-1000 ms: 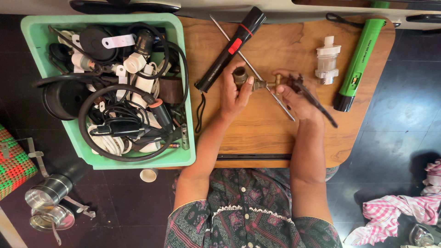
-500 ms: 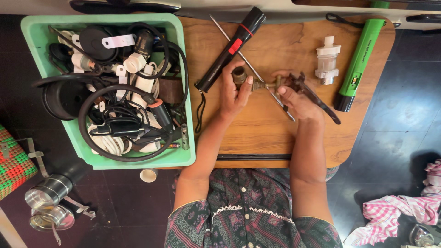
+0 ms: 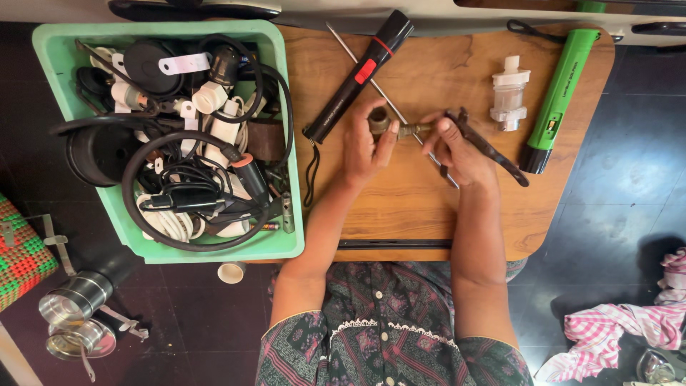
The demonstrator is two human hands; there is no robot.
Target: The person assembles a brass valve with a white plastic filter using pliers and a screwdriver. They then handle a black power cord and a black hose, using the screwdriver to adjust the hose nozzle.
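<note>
The left hand [image 3: 363, 146] has its grip closed on a small brass fitting [image 3: 386, 126], thumb and fingers pinching its round end just above the wooden worktop [image 3: 429, 207]. The right hand [image 3: 457, 146] meets the fitting's narrow end with its fingertips while its grip is closed round a dark, slim hand tool [image 3: 493, 150], which slants away to the right across the wood. The fitting sits near the middle of the worktop, over a thin metal rod [image 3: 357, 61] that runs diagonally beneath both hands.

Just left of the left hand lies a black torch [image 3: 357, 78] with a red switch, tilted toward the far edge. To the right of the right hand stands a small clear plastic part [image 3: 509, 93], and beside it a long green torch [image 3: 561, 89]. A black bar [image 3: 393, 244] lies along the near edge of the worktop.

At the left end a green plastic bin [image 3: 289, 164] holds a tangle of black cables, white plugs and sockets. On the dark floor lie a red-and-white checked cloth [image 3: 614, 329] and metal tins [image 3: 75, 314].
</note>
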